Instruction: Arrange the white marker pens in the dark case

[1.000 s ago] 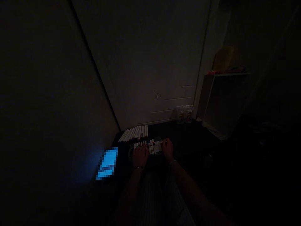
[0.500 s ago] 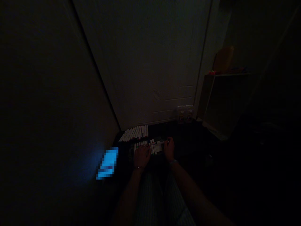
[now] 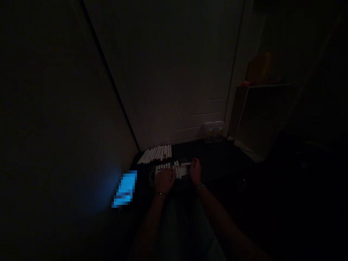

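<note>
The room is very dark. My left hand [image 3: 165,180] lies over a row of white markers [image 3: 162,167] in a dark case [image 3: 151,177], its fingers resting on the markers and partly hard to make out. Several more of these markers poke out above and beside the fingers. My right hand [image 3: 195,171] is closed at the right end of the case, around one end of a white marker [image 3: 186,164] that points left. A pale flat area [image 3: 183,171] lies below that marker.
Behind the case, loose white markers [image 3: 155,154] lie side by side on the dark tabletop [image 3: 187,148]. Two clear containers [image 3: 214,132] stand against the wall. A glowing blue, pixelated screen [image 3: 125,189] is at left. At right stands a shelf unit [image 3: 241,105] with an orange object [image 3: 259,69].
The marker in my right hand has shifted slightly, lying closer to the case's upper edge. My left hand has moved slightly to the right.
</note>
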Available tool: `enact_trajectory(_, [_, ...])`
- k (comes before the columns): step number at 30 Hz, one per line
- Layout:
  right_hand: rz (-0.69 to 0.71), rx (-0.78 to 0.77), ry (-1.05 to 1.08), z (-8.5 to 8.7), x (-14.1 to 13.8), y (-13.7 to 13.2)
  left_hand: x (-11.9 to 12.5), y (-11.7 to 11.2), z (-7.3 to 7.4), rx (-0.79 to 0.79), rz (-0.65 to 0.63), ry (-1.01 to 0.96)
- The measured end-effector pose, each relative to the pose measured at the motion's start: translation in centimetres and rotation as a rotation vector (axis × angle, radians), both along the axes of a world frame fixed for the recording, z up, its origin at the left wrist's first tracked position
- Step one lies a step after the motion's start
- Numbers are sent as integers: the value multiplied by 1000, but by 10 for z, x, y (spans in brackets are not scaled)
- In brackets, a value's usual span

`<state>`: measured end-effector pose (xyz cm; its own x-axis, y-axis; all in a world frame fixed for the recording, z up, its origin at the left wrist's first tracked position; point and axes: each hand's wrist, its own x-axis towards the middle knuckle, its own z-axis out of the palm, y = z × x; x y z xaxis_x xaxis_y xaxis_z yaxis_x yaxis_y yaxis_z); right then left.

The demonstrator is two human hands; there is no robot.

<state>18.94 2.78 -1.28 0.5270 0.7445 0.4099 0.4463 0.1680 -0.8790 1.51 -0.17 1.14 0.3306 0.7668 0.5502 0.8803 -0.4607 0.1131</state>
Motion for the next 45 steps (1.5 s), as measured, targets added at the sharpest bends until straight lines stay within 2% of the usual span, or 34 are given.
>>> enact_trajectory(13, [9,-1,-32,1,0,-1,1,-3,3,-3,-26,28])
enact_trajectory(29, [44,-85,-84,4,0,-4,-2,1,-4,44,157,-47])
enact_trajectory(38, [81,-73,-117,8,0,-8,0,-1,-2,61,129,-59])
enact_trajectory(45, [118,-67,-87,10,-3,-9,0,-3,0,4,100,-30])
